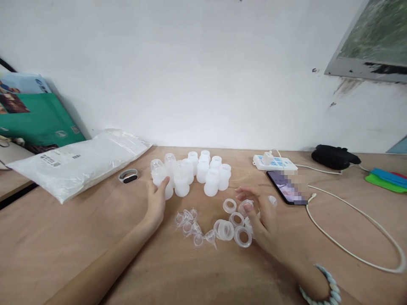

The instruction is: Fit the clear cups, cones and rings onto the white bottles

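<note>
Several translucent white plastic bottles (203, 171) stand in a cluster at the middle of the wooden table (63, 237). My left hand (157, 203) reaches to the cluster's left end, its fingers closed around one bottle (160, 176). Nearer to me lie several clear plastic rings (233, 226) and a heap of small clear cone-shaped valves (192, 228). My right hand (262, 216) rests over the rings, its fingertips pinching one ring (246, 206). A pale bead bracelet (324, 288) is on my right wrist.
A big white plastic bag (79, 163) lies at the left, with a grey wristband (128, 176) beside it. To the right are a phone (288, 187), a white power strip (275, 162), a looping white cable (359, 254) and a black object (335, 156). Green folders (34, 118) lean against the wall.
</note>
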{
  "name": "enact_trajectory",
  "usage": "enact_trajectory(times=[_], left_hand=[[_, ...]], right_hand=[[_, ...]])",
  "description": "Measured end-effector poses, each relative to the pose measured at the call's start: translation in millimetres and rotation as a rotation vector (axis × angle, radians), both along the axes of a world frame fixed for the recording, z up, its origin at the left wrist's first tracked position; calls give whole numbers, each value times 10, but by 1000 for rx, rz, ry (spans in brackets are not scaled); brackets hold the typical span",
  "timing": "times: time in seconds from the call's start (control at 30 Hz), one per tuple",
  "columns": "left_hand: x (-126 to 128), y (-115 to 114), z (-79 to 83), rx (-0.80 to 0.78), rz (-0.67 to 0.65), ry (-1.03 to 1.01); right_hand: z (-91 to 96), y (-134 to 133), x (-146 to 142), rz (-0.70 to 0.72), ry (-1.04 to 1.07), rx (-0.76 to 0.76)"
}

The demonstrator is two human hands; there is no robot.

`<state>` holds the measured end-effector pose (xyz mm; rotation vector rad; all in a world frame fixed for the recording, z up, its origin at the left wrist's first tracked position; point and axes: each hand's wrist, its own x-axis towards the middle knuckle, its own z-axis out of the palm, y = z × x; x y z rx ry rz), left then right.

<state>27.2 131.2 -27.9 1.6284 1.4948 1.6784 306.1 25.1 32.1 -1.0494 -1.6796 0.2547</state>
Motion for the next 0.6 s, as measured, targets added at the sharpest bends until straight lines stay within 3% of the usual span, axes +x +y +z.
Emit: enact_trajectory(times=[0.4, 0.6], left_hand=[[139, -76, 72, -42, -44, -8], [141, -108, 72, -42, 110, -22]], right_hand=[[11, -18, -34, 24, -47, 17], [27, -1, -43, 26, -114, 2]])
